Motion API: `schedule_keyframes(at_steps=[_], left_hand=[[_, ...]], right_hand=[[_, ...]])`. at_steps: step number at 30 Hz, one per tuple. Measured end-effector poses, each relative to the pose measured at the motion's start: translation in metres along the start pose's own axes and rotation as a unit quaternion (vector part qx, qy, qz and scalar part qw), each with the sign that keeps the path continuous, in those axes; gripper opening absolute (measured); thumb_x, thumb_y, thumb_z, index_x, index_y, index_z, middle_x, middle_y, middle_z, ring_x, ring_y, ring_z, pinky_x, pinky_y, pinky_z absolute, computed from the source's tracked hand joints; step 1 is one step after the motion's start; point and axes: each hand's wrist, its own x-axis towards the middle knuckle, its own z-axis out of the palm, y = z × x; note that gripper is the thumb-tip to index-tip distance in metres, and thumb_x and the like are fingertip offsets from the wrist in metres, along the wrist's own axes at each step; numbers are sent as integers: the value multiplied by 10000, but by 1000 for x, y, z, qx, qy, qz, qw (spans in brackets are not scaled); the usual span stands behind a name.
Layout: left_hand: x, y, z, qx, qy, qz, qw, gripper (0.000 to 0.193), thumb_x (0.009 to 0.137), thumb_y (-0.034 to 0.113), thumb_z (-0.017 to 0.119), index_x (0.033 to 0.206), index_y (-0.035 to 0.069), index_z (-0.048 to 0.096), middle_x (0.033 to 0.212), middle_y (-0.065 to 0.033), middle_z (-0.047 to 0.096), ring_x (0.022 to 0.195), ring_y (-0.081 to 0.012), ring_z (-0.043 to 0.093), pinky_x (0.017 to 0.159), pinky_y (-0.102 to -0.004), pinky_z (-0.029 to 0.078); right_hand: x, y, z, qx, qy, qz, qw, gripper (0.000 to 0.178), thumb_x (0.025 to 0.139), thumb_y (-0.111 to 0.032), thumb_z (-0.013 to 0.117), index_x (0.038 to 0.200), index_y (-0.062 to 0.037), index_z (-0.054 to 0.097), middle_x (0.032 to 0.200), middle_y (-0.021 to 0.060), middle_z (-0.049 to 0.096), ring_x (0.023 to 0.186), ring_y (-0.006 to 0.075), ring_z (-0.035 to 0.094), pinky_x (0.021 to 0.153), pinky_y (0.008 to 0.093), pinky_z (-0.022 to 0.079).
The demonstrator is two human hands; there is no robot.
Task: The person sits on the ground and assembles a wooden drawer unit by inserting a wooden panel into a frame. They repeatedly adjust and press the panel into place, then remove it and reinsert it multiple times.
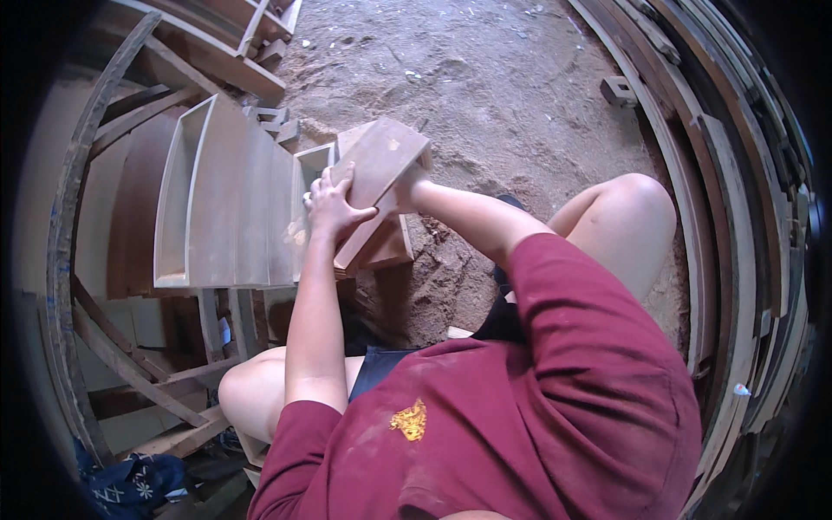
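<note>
A tilted, box-like piece of pale wood (381, 160) lies in front of me, its flat face turned up. My left hand (334, 208) grips it across the near end, thumb spread to the right and fingers over the left edge. From the right, my right hand (407, 186) reaches in under the piece's right side; its fingers are hidden there. Just left of the piece stands a pale wooden cabinet (247, 204) with open compartments. Its near right corner is close to my left forearm. Below the piece, a browner wooden part (390, 247) shows.
Rough wooden supports (74, 217) stand along the left. Long stacked boards (724, 208) line the right side, with a small block (618, 91) beside them. Dusty, sandy ground (451, 69) stretches ahead. Other wooden furniture (225, 56) stands far left; dark patterned cloth (134, 485) lies near left.
</note>
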Motion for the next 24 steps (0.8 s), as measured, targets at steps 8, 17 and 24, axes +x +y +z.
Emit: schedule_keyframes(at_steps=[8,17,24], left_hand=[[-2,-3,1,3,-6,-4,1000,1172,536,593,872,1594,377,417,1648,-170,335,1490,-379,349,1205,-580,290],[-4,-11,7,6,10,10,1000,1172,541,601,874,1596,377,413,1644,-180,343,1493,-381,349,1186,-614,303],[-5,-5,0,4,-4,8,1000,1150,565,560,875,1599,361,413,1646,-193,336,1500,-376,337,1201,-602,284]], right_hand=[[-6,-26,48,-203,94,-9,975,1402,685,-959,574,1484,179,391,1596,382,304,1529,498,228,1284,514,123],[-51,-41,-4,-274,-37,-39,960,1221,751,-961,469,1615,-118,287,1671,120,304,1569,413,144,1273,589,-26],[-13,-29,3,-202,4,1,979,1256,742,-972,471,1665,-187,142,1730,55,164,1597,365,56,1258,633,-29]])
